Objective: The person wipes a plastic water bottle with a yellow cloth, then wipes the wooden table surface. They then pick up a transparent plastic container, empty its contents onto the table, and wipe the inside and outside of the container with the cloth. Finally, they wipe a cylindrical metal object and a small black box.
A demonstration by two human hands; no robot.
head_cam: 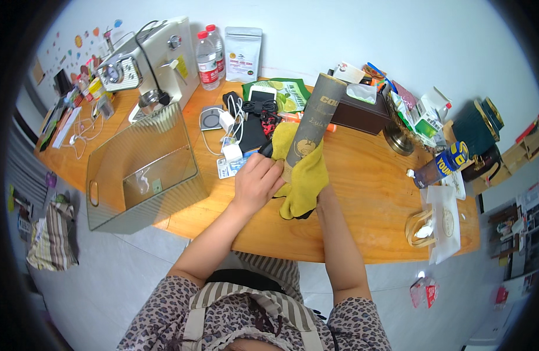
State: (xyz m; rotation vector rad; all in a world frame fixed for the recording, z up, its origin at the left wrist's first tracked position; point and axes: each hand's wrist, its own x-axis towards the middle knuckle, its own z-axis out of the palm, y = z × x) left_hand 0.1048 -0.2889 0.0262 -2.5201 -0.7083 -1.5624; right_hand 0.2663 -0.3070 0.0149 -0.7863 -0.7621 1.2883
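A dark grey cylinder [313, 118] with printed lettering and a cartoon figure leans up and to the right over the table. A yellow cloth [309, 180] with some black at its edges wraps its lower part. My left hand [258, 182] pinches the cloth's left edge, close to the cylinder's lower end. From the right, my right hand [324, 196] reaches behind the cloth and holds it around the cylinder; its fingers are hidden. A clear ribbed plastic bin [142, 184] stands tilted in view at the table's left front edge.
A white espresso machine [164, 61], water bottles [206, 61] and a foil pouch [243, 55] line the wall. Cables, chargers and a phone [263, 94] lie behind my left hand. Rightward are a brown tissue box [359, 112], a blue-labelled bottle [440, 164] and a paper bag [445, 228].
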